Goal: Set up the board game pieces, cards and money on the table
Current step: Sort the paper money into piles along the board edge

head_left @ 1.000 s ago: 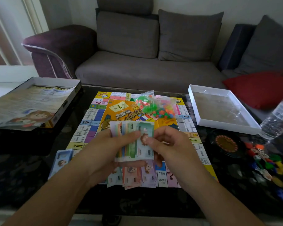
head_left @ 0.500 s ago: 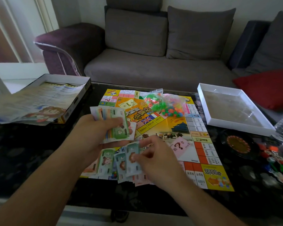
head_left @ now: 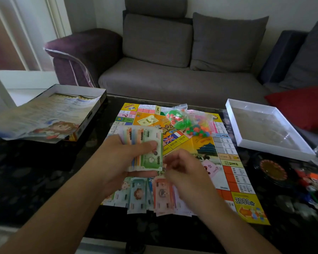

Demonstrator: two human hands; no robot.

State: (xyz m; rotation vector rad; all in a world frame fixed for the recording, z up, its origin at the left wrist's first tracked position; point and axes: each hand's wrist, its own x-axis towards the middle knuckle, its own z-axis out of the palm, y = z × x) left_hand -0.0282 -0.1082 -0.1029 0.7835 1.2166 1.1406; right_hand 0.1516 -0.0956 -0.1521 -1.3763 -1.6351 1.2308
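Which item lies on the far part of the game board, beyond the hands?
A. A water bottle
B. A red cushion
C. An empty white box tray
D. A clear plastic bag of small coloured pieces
D: the clear plastic bag of small coloured pieces rests on the game board beyond the left hand holding the stack of play money.

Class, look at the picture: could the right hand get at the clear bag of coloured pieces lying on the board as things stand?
Probably yes. The right hand seems to hold nothing, and the bag lies uncovered on the board just beyond it, with nothing between. The left hand grips the money.
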